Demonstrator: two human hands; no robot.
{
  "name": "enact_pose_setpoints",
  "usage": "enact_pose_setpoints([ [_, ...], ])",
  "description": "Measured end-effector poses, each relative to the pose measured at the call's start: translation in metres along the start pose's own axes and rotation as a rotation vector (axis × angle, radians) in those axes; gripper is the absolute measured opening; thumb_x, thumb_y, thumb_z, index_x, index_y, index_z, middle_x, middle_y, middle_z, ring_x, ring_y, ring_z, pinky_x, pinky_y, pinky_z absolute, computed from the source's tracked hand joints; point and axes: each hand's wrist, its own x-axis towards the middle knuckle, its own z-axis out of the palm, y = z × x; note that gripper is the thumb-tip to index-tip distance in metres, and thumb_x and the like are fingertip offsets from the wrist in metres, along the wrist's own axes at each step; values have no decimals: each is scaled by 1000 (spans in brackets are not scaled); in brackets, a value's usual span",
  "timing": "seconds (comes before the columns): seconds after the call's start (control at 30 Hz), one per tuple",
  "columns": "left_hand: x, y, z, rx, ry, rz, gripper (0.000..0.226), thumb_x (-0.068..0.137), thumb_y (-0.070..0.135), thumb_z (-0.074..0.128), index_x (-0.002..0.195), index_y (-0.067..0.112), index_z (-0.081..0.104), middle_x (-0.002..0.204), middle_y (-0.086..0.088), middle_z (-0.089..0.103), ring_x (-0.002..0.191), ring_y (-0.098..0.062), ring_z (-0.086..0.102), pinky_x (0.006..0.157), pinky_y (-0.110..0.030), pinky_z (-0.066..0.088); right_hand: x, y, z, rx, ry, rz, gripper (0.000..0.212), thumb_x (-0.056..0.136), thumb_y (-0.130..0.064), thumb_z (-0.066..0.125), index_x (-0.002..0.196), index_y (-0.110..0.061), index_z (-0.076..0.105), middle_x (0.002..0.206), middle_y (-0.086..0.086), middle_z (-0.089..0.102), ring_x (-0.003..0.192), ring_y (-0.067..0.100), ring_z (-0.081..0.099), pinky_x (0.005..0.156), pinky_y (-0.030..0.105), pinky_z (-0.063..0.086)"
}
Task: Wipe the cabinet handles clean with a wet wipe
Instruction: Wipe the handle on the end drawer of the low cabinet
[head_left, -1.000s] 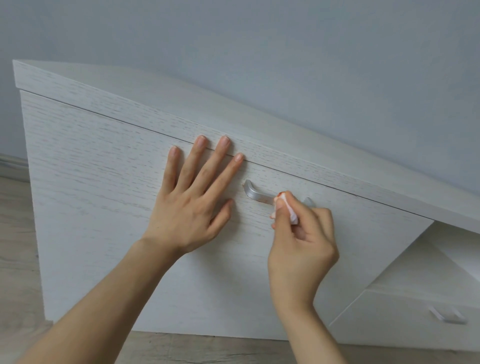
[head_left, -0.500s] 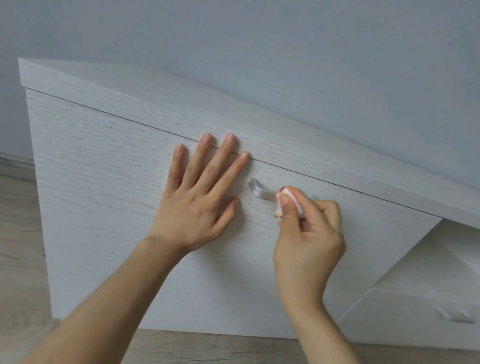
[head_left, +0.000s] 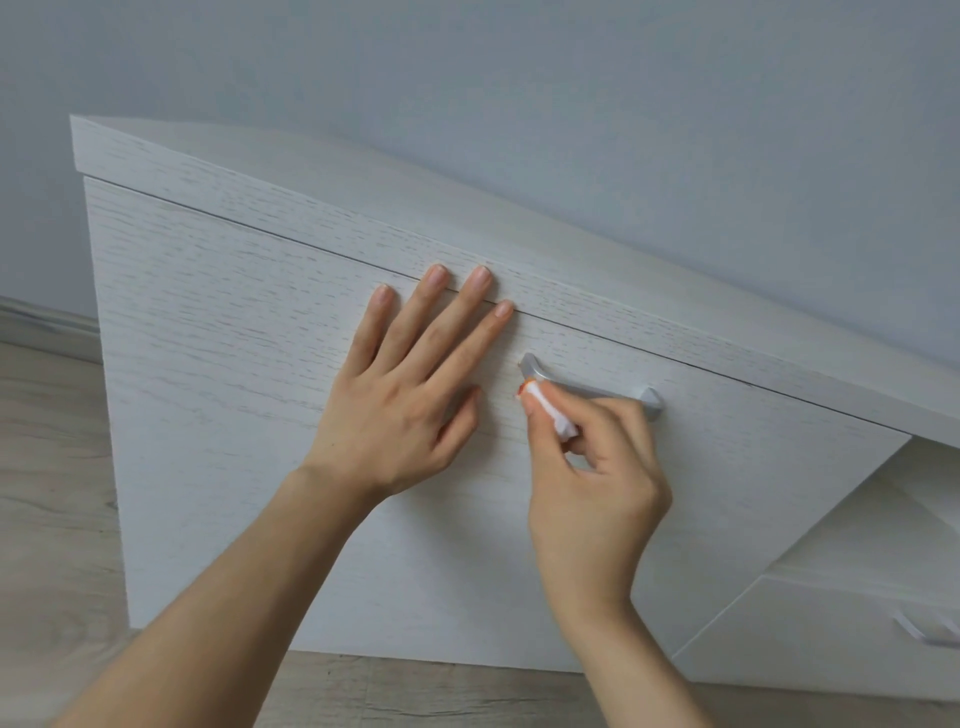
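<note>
A white wood-grain cabinet door (head_left: 234, 364) carries a silver bar handle (head_left: 597, 388) near its upper right. My right hand (head_left: 592, 478) pinches a small folded white wet wipe (head_left: 553, 413) and holds it against the left part of the handle, just below the bar. The handle's right end shows beyond my fingers. My left hand (head_left: 400, 395) lies flat on the door with straight, spread fingers, just left of the handle.
The cabinet top (head_left: 467, 228) runs along a pale blue wall (head_left: 571, 104). At the lower right sits a lower drawer with a second silver handle (head_left: 930, 631) below an open shelf. Light wooden floor (head_left: 47, 519) lies to the left and below.
My right hand has slid the wipe leftward along the handle, baring the handle's right end. My left hand stays flat on the door. The view has shifted slightly.
</note>
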Motion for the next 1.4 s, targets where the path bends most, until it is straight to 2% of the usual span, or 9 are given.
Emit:
enact_pose_setpoints([
  [0.07,0,0,0,-1,-16,2,65,87,27,51,148,17,29,154,-4,22,145,-24,12,117,-44,7,1,4,-3,22,30,34,3,82,-11,68,81,-10,71,72,3,58,62,15,59,59,19,46],
  [0.17,-1,1,1,15,-25,-7,67,87,29,51,148,17,27,154,-3,20,146,-23,10,118,-43,5,0,0,0,-6,11,15,7,82,-8,67,75,-9,65,69,-1,52,60,17,55,59,18,43],
  [0.3,-1,1,0,17,-32,-7,68,87,31,51,148,17,27,154,-2,19,146,-23,9,118,-43,3,2,4,-5,59,4,78,8,85,-17,65,79,-21,63,73,2,56,63,27,62,56,33,51],
  [0.5,-1,0,0,10,-23,-4,67,87,30,53,147,17,29,154,-4,22,145,-23,12,118,-44,7,-2,-11,10,50,-21,97,10,80,-10,70,71,-8,66,69,0,58,61,14,59,58,26,49],
  [0.73,-1,-4,-4,5,-55,10,67,86,28,53,147,17,30,154,-2,20,146,-22,10,118,-42,5,-5,-1,0,122,64,241,21,82,-18,67,67,-30,58,70,5,65,64,25,64,60,45,53],
  [0.9,-1,-2,-3,9,-47,-2,68,85,29,53,147,17,29,154,-2,21,145,-24,14,118,-42,6,-8,-14,6,145,12,180,19,83,-20,68,71,-30,57,67,7,61,62,30,61,58,42,50],
  [1.17,-2,-3,-3,11,-61,13,67,87,30,53,148,17,29,154,-3,20,145,-27,15,118,-43,6,-4,-11,14,221,43,282,14,83,-22,67,75,-28,58,79,6,68,71,27,66,63,48,53],
  [1.27,-1,-4,-5,10,-73,13,67,87,31,51,148,17,26,154,-2,19,145,-27,13,118,-42,5,2,-1,2,210,115,332,17,82,-24,67,78,-39,60,79,9,67,69,23,68,66,48,54],
  [1.4,-1,-2,-5,11,-90,8,68,88,30,50,149,17,25,155,-2,17,146,-25,10,118,-43,4,15,20,-26,143,201,364,24,84,-16,65,76,-38,59,85,17,65,70,25,67,66,38,55],
])
